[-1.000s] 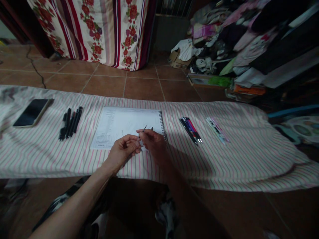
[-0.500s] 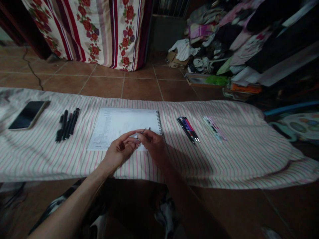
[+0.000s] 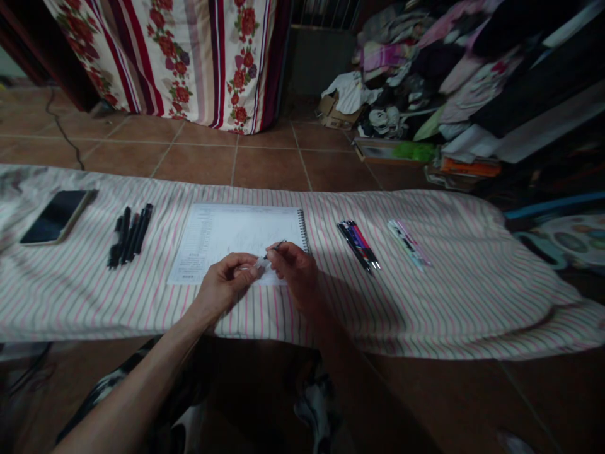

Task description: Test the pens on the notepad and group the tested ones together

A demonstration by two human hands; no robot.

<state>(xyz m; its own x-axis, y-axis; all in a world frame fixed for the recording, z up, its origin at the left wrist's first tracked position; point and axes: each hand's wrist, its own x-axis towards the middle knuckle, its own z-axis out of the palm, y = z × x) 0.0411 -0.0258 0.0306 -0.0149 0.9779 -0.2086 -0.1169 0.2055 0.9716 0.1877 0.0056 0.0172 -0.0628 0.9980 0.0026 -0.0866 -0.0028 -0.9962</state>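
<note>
Both my hands meet over the near edge of a spiral-bound notebook [image 3: 236,236] that lies open on a striped cloth [image 3: 425,296]. My right hand [image 3: 295,274] pinches a thin pen [image 3: 271,249], its dark tip pointing up and away. My left hand [image 3: 227,284] is closed beside it, fingertips touching the pen's pale lower end. Whether that end is a cap or the barrel is too small to tell.
Several black pens [image 3: 130,234] lie left of the notebook, and a dark phone [image 3: 55,216] sits further left. Coloured pens [image 3: 358,244] and a pale pen bundle [image 3: 409,243] lie to the right. Tiled floor [image 3: 265,164], a floral curtain [image 3: 189,57] and piled clothes [image 3: 425,82] lie beyond.
My left fingers opened slightly half a second ago and have closed again on the pen's lower end. The pen has tilted a little flatter. The hands stay over the notebook.
</note>
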